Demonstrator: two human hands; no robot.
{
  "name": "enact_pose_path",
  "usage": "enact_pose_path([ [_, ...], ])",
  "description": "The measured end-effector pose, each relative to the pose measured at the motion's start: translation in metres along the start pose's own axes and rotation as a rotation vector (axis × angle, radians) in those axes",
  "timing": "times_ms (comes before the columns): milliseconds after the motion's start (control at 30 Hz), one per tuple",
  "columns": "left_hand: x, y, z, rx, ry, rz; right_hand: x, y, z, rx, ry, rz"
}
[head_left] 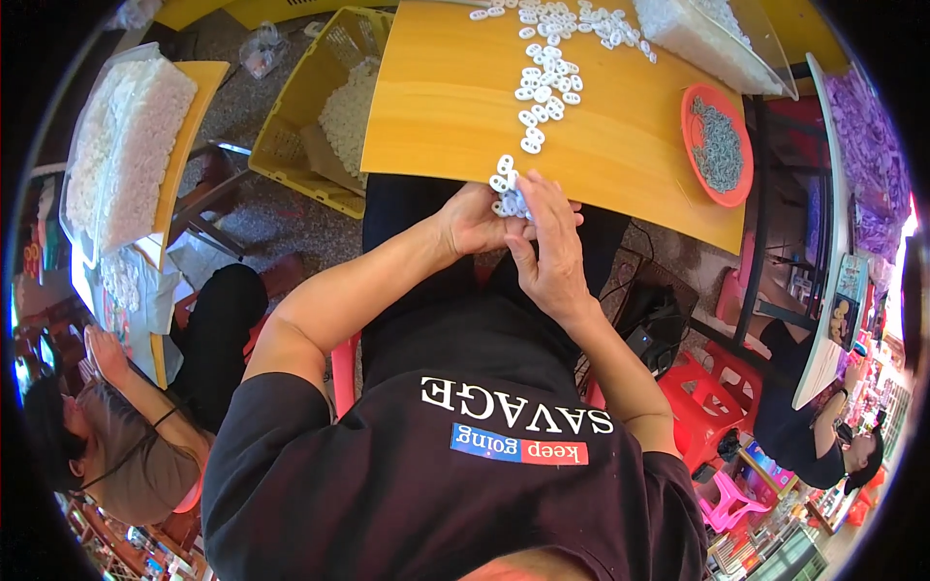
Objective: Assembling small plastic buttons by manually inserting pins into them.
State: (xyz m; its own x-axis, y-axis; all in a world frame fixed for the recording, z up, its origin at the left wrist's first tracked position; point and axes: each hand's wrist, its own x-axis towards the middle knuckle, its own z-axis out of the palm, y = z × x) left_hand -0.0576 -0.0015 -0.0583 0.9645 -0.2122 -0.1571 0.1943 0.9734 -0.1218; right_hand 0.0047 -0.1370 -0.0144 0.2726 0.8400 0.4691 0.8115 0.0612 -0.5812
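Observation:
Small white oval pieces (544, 92), each with two holes, run in a loose trail across the wooden tabletop to its near edge. At that edge my left hand (473, 223) is cupped, palm up, with several of these pieces in it. My right hand (554, 237) lies over the same cluster, its fingers stretched close together and bent round the pieces. Its thumb points down towards the left palm. A small clump of pieces (513, 203) shows between the two hands, with a bluish tint. The left fingertips are mostly hidden behind the right hand.
A red-orange dish (695, 160) of small grey metal parts stands on the right of the table. A clear bin (712, 48) of white pieces is behind it. A yellow crate (305, 92) sits on the floor at left. People sit on both sides; red plastic stools (702, 412) stand at right.

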Motion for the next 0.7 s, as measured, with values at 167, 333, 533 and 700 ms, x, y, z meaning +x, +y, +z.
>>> enact_pose_path([
  [167,-0.002,0.005,-0.011,-0.118,-0.102,0.099,0.014,0.013,-0.017,-0.079,0.042,-0.056],
  [333,-0.003,0.004,-0.002,-0.029,0.143,0.116,0.07,0.051,-0.026,-0.164,0.156,0.003],
  [533,-0.004,0.003,-0.006,-0.058,0.138,0.085,0.115,0.072,-0.009,-0.137,0.191,0.089],
  [700,-0.005,0.0,0.003,-0.078,0.131,0.148,0.094,0.058,0.005,-0.199,0.115,-0.013],
])
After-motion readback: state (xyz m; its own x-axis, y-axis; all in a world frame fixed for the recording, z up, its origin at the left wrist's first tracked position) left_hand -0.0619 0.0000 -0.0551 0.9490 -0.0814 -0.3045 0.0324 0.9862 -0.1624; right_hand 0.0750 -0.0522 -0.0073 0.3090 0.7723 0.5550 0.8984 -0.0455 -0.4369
